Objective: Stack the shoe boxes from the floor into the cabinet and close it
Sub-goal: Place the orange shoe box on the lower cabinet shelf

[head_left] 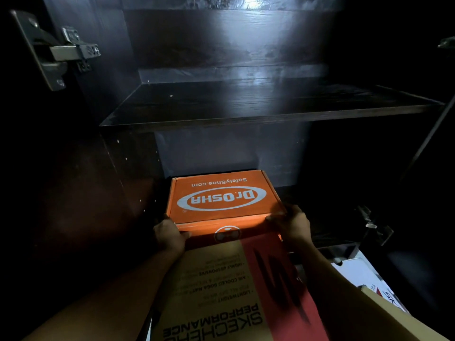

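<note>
An orange shoe box [221, 193] with a white oval logo sits low inside the dark open cabinet [246, 112], under its shelf. My left hand [170, 236] grips the box's near left corner, thumb on its front face. My right hand [291, 223] grips the near right corner. A tan and red shoe box [221, 291] lies just in front of and below the orange one, between my forearms.
A metal door hinge [71, 50] sticks out at the upper left, another hinge [371, 223] at the lower right. More boxes, white [357, 271] and tan [403, 318], lie on the floor at the bottom right. The cabinet's upper shelf is bare.
</note>
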